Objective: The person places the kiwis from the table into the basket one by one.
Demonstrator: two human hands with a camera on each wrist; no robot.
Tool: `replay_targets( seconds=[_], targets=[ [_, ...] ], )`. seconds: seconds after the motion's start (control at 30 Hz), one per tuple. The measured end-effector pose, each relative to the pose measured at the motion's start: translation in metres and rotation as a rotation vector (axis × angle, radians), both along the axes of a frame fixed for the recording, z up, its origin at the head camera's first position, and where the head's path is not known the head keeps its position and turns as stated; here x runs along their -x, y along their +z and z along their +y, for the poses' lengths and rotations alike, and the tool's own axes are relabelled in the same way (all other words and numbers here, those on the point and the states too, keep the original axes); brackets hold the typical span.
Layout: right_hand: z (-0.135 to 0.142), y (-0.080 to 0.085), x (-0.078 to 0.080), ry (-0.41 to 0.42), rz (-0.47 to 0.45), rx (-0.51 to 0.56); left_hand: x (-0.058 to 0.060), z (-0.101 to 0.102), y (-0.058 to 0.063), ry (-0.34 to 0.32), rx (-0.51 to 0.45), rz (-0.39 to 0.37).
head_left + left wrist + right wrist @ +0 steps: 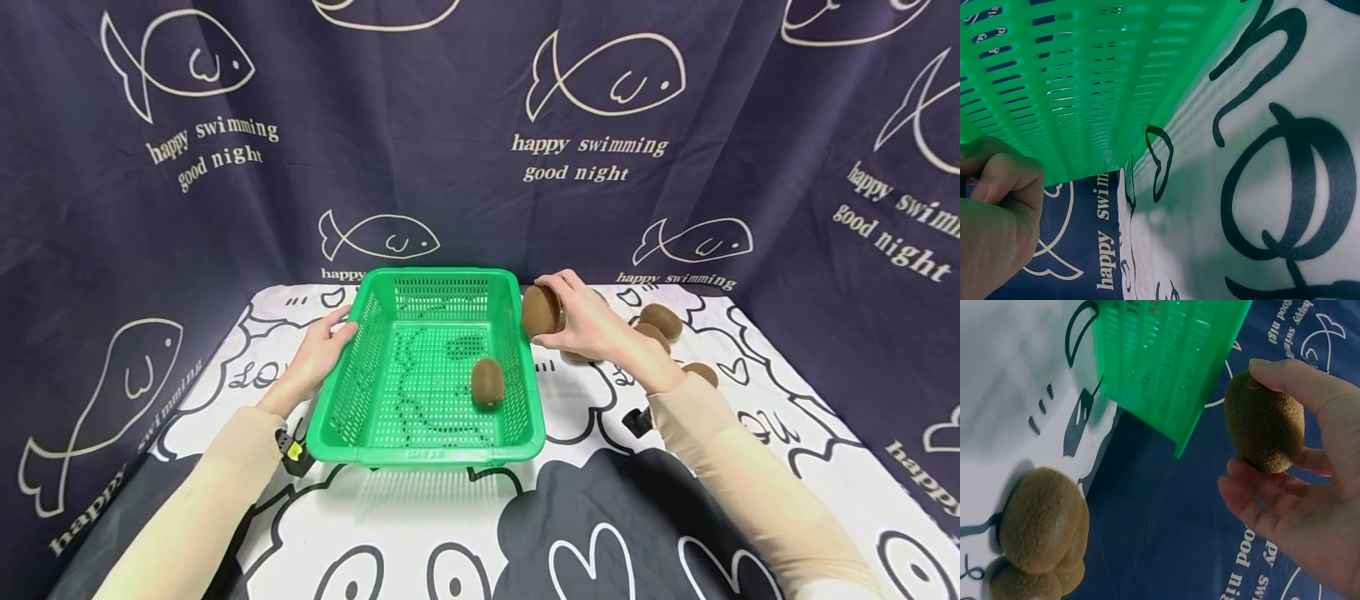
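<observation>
A green plastic basket [426,456] with slotted walls stands on the table, and one brown kiwi [487,383] lies in its right half. My left hand [321,354] grips the basket's left rim; its curled fingers [1013,172] show at the rim in the left wrist view. Just outside the right rim, my right hand [588,321] holds another kiwi [1263,425] between thumb and fingers, raised off the table. In the right wrist view the thumb lies on one end of this kiwi and the fingertips on the other side.
Several loose kiwis [661,321] lie on the table right of the basket, partly behind my right hand and forearm. A patterned white cloth [390,521] covers the table. Behind it hangs a dark blue curtain [465,150] with fish drawings.
</observation>
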State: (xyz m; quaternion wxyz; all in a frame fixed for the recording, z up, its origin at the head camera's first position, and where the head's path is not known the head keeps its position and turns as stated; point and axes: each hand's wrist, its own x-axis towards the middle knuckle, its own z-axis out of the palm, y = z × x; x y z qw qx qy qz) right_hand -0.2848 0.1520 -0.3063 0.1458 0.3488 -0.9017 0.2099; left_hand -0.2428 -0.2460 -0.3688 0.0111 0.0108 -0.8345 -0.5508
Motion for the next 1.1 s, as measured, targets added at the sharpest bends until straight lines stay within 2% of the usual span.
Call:
replay_targets(
  seconds=[0.13, 0.33, 0.63, 0.93, 1.1],
  targets=[
    [-0.01, 0.001, 0.0, 0.022, -0.003, -0.008, -0.002, 0.001, 0.002, -0.003, -0.031, -0.002],
    [-0.026, 0.0, 0.004, 0.059, -0.013, -0.012, -0.002, 0.0, 0.001, -0.006, -0.028, 0.002],
    [-0.049, -0.012, 0.012, 0.066, -0.007, -0.051, 0.0, 0.0, 0.001, 0.0, -0.038, 0.014],
    [-0.067, -0.021, 0.019, 0.014, 0.026, -0.178, 0.004, 0.0, 0.001, 0.012, -0.025, -0.019],
    [-0.072, -0.024, 0.024, -0.029, 0.039, -0.242, 0.003, 0.0, 0.001, 0.013, -0.008, -0.008]
  ],
)
